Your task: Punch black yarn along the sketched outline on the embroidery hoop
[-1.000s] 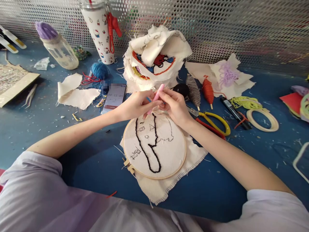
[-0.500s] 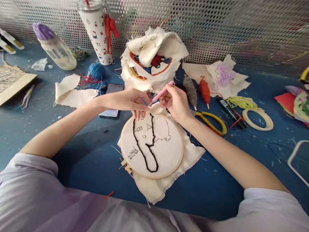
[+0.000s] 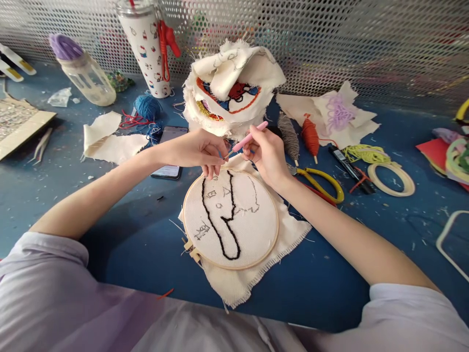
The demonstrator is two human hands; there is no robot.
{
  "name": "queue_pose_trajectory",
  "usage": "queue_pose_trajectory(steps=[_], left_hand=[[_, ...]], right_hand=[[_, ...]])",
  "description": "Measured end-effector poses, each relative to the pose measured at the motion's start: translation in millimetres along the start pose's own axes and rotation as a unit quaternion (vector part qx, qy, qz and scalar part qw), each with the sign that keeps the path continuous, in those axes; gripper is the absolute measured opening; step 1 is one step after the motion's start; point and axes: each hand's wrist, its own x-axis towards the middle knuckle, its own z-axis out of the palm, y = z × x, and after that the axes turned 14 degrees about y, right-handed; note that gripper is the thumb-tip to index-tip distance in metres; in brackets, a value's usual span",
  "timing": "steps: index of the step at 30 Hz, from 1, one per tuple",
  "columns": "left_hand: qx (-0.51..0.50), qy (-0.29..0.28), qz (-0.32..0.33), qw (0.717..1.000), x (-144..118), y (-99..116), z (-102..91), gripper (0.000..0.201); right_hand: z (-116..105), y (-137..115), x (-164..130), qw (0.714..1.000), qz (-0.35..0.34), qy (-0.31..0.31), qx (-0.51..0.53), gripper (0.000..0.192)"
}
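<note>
Pink-handled tool (image 3: 242,143): located at the centre of the frame, above the upper edge of the embroidery hoop (image 3: 277,220), tilted, with its handle toward the upper right and its thin shaft (image 3: 229,155) toward the lower left. Step in hand, as judged: two-handed work at the shaft end. The next move calls for a steady handle and fine fingertip control. Appearance: smooth pink handle, slender shaft; tip detail too small to read.

Grip: the right hand (image 3: 269,154) grasps the handle between thumb and fingers. The left hand (image 3: 205,149) has its fingertips at the shaft; whether they pinch it cannot be told.

Hoop: below the hands, stretching white fabric (image 3: 256,239) with a thick black outline (image 3: 232,258).

Surroundings: phone (image 3: 164,172), left of centre, partly behind the left forearm (image 3: 106,188); yellow-handled scissors (image 3: 340,189), right of centre; piled cloth pieces (image 3: 234,63), upper centre.
</note>
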Motion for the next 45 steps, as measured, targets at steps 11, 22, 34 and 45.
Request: queue_pose_trajectory(steps=[11, 22, 34, 45], left_hand=[[0.265, 0.051, 0.067, 0.961, -4, 7, 3.8, 0.025], [0.462, 0.074, -0.003, 0.884, -14, 7, 51.3, 0.048], [0.088, 0.126, -0.023, 0.988, -33, 1, 51.9, 0.03], [0.051, 0.161, -0.016, 0.986, -36, -9, 58.3, 0.029]], right_hand=[[-9, -14, 14, 0.999, 0.032, -0.004, 0.018, 0.03], [-12, -15, 21, 0.997, 0.077, 0.002, 0.031, 0.029], [-18, -18, 20, 0.995, 0.07, -0.032, 0.067, 0.027], [-19, -19, 2, 0.996, 0.06, -0.039, 0.049, 0.029]])
